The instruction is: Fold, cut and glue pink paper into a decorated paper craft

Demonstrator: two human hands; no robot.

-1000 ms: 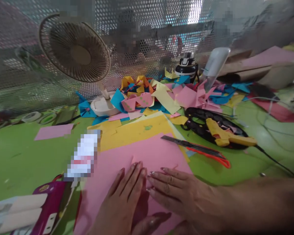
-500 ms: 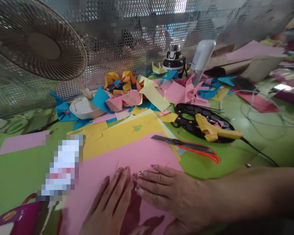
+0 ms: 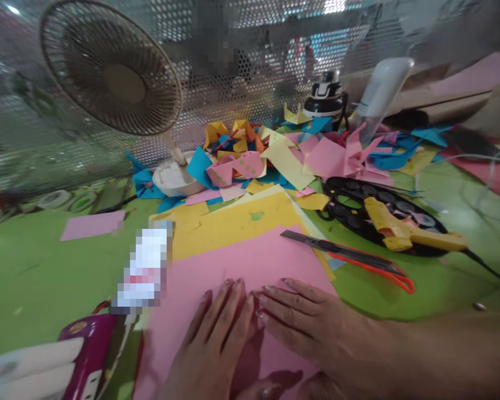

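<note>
Both of my hands lie flat on a large pink sheet of paper (image 3: 241,261) in the near middle of the green table. My left hand (image 3: 214,344) has its fingers stretched out and pressed on the sheet. My right hand (image 3: 312,325) rests beside it, fingers spread and pointing left, fingertips almost touching the left hand's. Neither hand holds anything. Under the pink sheet lies a yellow sheet (image 3: 233,222).
An orange-handled utility knife (image 3: 350,258) lies right of the pink sheet. A yellow glue gun (image 3: 404,233) rests on a black tray (image 3: 350,194). Behind are a heap of coloured paper scraps (image 3: 275,158), a desk fan (image 3: 112,78), a bottle (image 3: 327,103) and a perforated metal screen. A purple object (image 3: 87,350) sits near left.
My hands stay flat on the pink sheet, barely shifted. The view swung left and then back to the right, so the fan and table moved across the picture.
</note>
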